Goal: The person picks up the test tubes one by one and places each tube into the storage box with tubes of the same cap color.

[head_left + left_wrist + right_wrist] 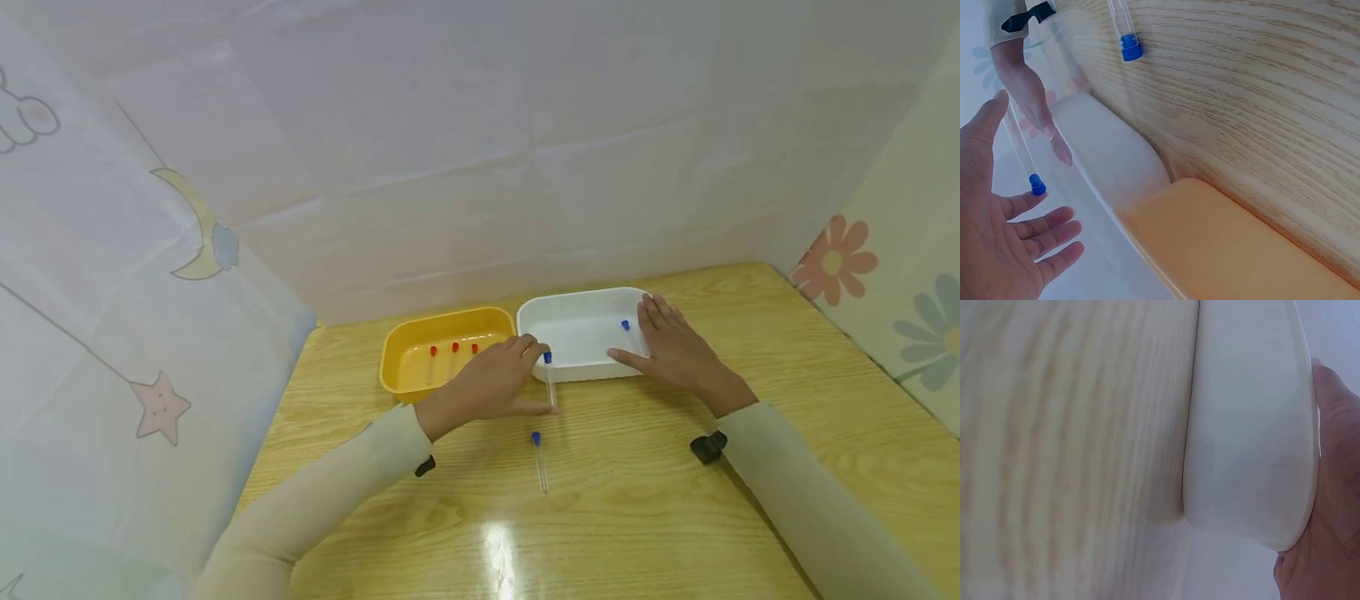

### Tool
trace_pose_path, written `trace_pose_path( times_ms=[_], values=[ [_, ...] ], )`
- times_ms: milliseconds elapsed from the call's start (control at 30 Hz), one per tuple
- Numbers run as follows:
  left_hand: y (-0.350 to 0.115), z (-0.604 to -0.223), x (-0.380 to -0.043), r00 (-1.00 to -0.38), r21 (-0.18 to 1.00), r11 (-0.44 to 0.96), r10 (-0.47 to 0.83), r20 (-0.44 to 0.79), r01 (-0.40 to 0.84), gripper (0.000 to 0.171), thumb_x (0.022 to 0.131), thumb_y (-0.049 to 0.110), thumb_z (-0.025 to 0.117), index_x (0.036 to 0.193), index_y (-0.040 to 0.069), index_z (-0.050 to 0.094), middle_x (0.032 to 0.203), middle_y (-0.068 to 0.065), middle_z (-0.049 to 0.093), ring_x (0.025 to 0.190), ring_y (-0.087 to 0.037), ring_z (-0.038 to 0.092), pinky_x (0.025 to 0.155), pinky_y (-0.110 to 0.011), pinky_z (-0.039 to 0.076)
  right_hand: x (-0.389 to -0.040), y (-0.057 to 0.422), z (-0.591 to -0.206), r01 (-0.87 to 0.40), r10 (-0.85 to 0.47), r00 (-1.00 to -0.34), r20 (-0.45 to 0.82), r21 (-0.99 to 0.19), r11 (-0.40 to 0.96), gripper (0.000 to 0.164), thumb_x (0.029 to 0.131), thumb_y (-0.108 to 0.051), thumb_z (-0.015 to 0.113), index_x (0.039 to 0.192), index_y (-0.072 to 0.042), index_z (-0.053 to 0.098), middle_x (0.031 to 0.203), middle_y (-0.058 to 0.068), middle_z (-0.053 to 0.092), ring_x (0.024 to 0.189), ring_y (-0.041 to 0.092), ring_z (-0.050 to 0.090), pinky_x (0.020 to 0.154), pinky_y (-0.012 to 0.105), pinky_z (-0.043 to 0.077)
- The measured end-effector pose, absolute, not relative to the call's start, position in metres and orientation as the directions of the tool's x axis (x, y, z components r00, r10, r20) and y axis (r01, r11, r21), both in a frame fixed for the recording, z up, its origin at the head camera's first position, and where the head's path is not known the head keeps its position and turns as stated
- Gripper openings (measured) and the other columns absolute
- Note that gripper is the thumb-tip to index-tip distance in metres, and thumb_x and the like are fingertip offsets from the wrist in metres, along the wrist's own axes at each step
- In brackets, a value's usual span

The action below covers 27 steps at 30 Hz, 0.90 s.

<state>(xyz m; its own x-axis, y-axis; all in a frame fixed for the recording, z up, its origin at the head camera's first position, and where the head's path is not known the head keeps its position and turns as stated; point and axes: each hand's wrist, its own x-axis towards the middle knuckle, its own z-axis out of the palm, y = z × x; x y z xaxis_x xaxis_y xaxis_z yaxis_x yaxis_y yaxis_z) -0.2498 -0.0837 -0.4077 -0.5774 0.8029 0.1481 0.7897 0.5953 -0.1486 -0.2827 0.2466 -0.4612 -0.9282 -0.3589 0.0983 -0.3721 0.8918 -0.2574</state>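
Observation:
Between thumb and index finger, my left hand (pixel 491 379) pinches a clear test tube (pixel 551 383) with a blue cap, its ends set between the two fingertips. The left wrist view shows this test tube (pixel 1020 147) with the cap at the index finger and the other fingers spread. My right hand (pixel 675 346) lies over the right end of the white tray (pixel 577 375), fingers extended and thumb at the front rim. Inside that tray is a blue-capped tube (pixel 626 326), partly hidden by the right hand. Another blue-capped test tube (pixel 541 465) lies on the table in front.
A yellow tray (pixel 397 387) stands left of the white one, their ends close together, with three red-capped tubes (pixel 432 362) in it. The wooden table (pixel 637 500) meets a pale cloth backdrop (pixel 450 167) behind the trays and at both sides.

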Motion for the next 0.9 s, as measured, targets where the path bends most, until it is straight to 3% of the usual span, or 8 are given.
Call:
trace_pose_path(
  times_ms=[467,900],
  values=[
    [-0.076,-0.406,-0.257,-0.605,-0.032,0.615,0.782,0.154,0.788,0.093,0.087,0.076,0.059,0.145,0.004,0.047,0.136,-0.009,0.054,0.115,-0.019,0.057,0.097,-0.029,0.051,-0.283,0.247,-0.462,-0.368,-0.354,-0.93,0.1,-0.252,0.895,0.111,0.098,-0.07,0.044,0.155,0.015,0.003,0.164,0.032,-0.005,0.153,0.044,-0.006,0.122,0.058,-0.002],
    [-0.071,-0.407,-0.268,-0.634,0.063,0.633,0.759,0.148,0.772,0.09,0.084,0.071,0.068,0.145,0.007,0.046,0.13,-0.007,0.054,0.104,-0.013,0.054,0.093,-0.028,0.053,-0.283,0.245,-0.462,-0.363,-0.347,-0.932,0.109,-0.257,0.895,0.111,0.097,-0.07,0.045,0.155,0.016,0.005,0.164,0.032,-0.003,0.153,0.045,-0.006,0.122,0.058,-0.001]
  ],
)
